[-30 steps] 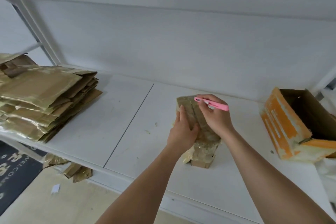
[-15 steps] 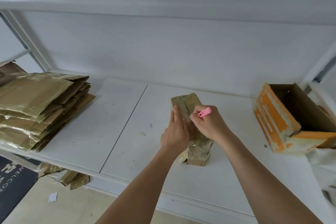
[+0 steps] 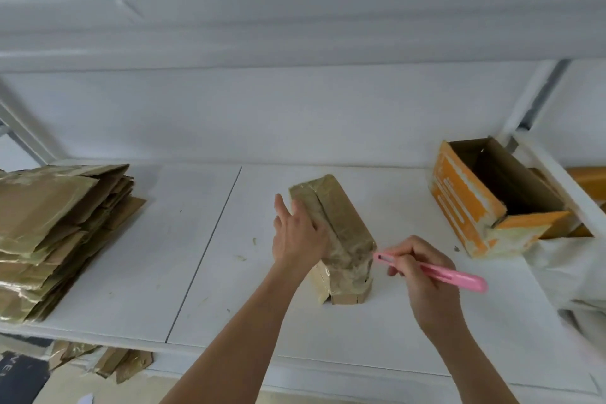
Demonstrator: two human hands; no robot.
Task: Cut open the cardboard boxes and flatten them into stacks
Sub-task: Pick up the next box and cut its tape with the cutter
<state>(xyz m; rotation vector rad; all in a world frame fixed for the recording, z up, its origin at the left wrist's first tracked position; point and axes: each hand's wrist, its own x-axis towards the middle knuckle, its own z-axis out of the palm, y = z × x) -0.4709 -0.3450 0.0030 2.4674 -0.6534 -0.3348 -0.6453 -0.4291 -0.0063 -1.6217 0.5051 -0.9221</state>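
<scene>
The left hand [image 3: 300,233], fingers straight, steadies the taped box [image 3: 337,229]. At its four o'clock, the right hand [image 3: 423,275] pinches the pink cutter [image 3: 436,272], ready to slice.

My left hand [image 3: 300,234] reaches out toward twelve o'clock, fingers straight and together, palm flat against the left face of the taped box [image 3: 334,226]. My right hand [image 3: 423,272] sits at about three o'clock from it, fingers curled round the pink cutter [image 3: 436,272], whose tip points at nine o'clock, just beside the box's near corner.
</scene>
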